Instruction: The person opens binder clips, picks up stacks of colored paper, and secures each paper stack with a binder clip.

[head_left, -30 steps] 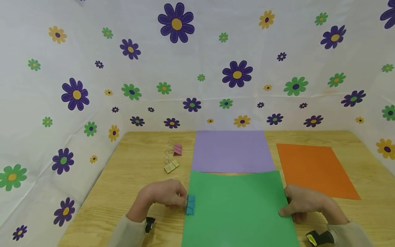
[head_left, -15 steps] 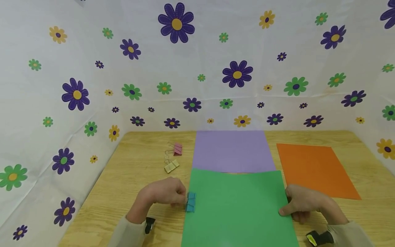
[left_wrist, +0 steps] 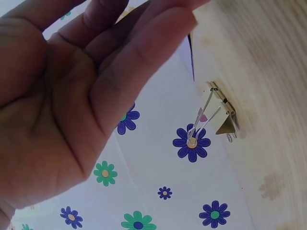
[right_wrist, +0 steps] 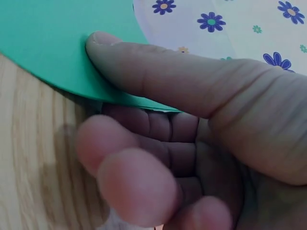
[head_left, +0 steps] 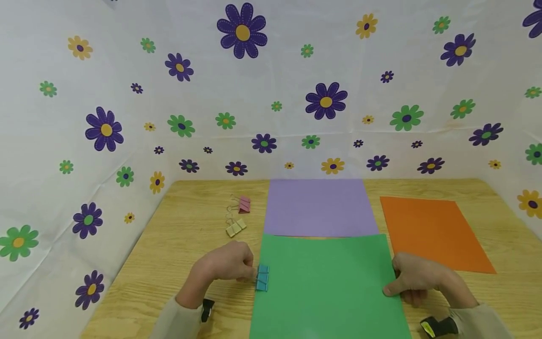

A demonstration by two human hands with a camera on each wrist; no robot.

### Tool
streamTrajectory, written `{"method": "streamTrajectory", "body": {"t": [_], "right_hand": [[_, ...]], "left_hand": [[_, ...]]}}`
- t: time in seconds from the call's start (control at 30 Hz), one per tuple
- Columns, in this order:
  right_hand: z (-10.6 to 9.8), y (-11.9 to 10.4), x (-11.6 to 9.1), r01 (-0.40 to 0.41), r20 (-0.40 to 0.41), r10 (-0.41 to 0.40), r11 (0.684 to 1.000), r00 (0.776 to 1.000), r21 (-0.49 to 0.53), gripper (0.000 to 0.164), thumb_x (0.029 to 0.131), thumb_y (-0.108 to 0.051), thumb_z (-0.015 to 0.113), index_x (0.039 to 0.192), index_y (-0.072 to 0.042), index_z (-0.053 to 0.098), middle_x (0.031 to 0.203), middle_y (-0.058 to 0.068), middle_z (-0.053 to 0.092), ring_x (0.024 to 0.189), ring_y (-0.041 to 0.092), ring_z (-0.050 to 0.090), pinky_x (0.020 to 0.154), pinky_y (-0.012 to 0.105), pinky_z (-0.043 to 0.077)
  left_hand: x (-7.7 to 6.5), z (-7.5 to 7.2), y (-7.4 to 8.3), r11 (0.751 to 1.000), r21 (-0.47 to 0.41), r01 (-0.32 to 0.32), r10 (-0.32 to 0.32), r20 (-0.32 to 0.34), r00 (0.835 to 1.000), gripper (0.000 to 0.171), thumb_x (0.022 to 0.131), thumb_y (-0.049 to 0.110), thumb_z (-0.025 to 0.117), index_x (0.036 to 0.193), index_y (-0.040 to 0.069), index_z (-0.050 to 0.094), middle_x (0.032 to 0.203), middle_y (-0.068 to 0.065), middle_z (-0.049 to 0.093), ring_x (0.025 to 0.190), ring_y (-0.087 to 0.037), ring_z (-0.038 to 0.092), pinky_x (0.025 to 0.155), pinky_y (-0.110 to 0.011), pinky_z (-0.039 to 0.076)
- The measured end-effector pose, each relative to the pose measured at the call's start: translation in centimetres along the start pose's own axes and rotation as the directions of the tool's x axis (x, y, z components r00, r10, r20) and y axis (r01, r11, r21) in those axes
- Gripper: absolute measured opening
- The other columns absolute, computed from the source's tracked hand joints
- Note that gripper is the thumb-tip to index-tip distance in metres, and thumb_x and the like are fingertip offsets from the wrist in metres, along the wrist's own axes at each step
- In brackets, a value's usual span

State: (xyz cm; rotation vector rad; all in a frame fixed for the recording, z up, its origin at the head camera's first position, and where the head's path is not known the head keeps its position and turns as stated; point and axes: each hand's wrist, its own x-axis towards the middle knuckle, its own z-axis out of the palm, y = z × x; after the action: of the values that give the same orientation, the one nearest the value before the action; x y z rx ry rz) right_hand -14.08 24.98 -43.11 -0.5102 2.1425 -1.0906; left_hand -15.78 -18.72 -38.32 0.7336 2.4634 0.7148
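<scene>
The left hand [head_left: 230,262] pinches the blue clip [head_left: 262,278] at its fingertips, while the right hand [head_left: 417,274], thumb on top, grips the green paper [head_left: 328,285] between them, best held level so the clip sits square.

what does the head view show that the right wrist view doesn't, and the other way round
Only the head view: the left hand at the blue clip, the pink clip, the yellow clip, the purple sheet and a recognisable orange sheet.

Only the right wrist view: the inner side of the right hand, with fingertips curled below the green sheet.

Both: the right hand gripping the green sheet, thumb on top, plus the table and flowered cloth.
</scene>
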Motion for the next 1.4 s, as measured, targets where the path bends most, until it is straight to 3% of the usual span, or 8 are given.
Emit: {"method": "streamTrajectory", "body": {"t": [0.53, 0.7, 0.87, 1.13, 1.4], "right_hand": [[0.09, -0.06, 0.08, -0.035, -0.031, 0.034, 0.999, 0.999, -0.03, 0.04, 0.088, -0.026, 0.076, 0.058, -0.002, 0.062, 0.046, 0.002, 0.059, 0.035, 0.005, 0.051, 0.034, 0.015, 0.032], [-0.13, -0.11, 0.18, -0.03, -0.063, 0.03, 1.0, 0.998, 0.009, 0.042, 0.096, -0.027, 0.066, 0.065, 0.001, 0.062, 0.049, 0.006, 0.061, 0.036, 0.008, 0.054, 0.034, 0.019, 0.039], [-0.34, -0.04, 0.33, -0.036, -0.115, 0.04, 0.999, 0.993, 0.035, 0.037, 0.101, -0.025, 0.057, 0.075, 0.001, 0.057, 0.054, 0.01, 0.062, 0.04, 0.02, 0.061, 0.038, 0.029, 0.049], [-0.11, -0.03, 0.46, -0.07, -0.153, 0.07, 0.998, 0.986, 0.009, 0.036, 0.101, -0.024, 0.058, 0.074, 0.0, 0.057, 0.055, 0.008, 0.062, 0.043, 0.024, 0.064, 0.04, 0.031, 0.051], [0.23, -0.44, 0.58, -0.094, -0.202, 0.076, 0.992, 0.976, -0.081, 0.035, 0.097, -0.022, 0.062, 0.069, -0.002, 0.059, 0.051, 0.004, 0.06, 0.04, 0.02, 0.061, 0.037, 0.027, 0.046]], "left_hand": [[0.27, 0.18, -0.5, 1.0, 0.016, 0.01, -0.01, -0.055, 0.998, 0.035, 0.089, 0.006, 0.07, 0.056, 0.002, 0.058, 0.049, 0.01, 0.042, 0.046, -0.005, 0.03, 0.045, -0.021, 0.025], [0.4, 0.25, -0.55, 0.999, 0.022, 0.031, -0.029, -0.074, 0.997, 0.036, 0.089, 0.007, 0.07, 0.055, 0.003, 0.058, 0.049, 0.009, 0.043, 0.046, -0.006, 0.031, 0.045, -0.021, 0.026], [0.46, 0.38, -0.52, 0.999, 0.027, 0.041, -0.039, -0.083, 0.996, 0.038, 0.089, 0.007, 0.07, 0.054, 0.005, 0.056, 0.047, 0.01, 0.038, 0.046, -0.006, 0.028, 0.046, -0.021, 0.024], [0.5, 0.5, -0.35, 0.999, 0.02, 0.044, -0.041, -0.1, 0.994, 0.036, 0.087, 0.006, 0.07, 0.054, 0.005, 0.057, 0.046, 0.011, 0.032, 0.045, -0.006, 0.023, 0.045, -0.021, 0.022], [0.44, 0.57, -0.2, 0.999, 0.018, 0.043, -0.041, -0.112, 0.993, 0.041, 0.085, 0.004, 0.069, 0.051, 0.013, 0.047, 0.046, 0.011, 0.027, 0.046, -0.006, 0.02, 0.046, -0.022, 0.021]]}}
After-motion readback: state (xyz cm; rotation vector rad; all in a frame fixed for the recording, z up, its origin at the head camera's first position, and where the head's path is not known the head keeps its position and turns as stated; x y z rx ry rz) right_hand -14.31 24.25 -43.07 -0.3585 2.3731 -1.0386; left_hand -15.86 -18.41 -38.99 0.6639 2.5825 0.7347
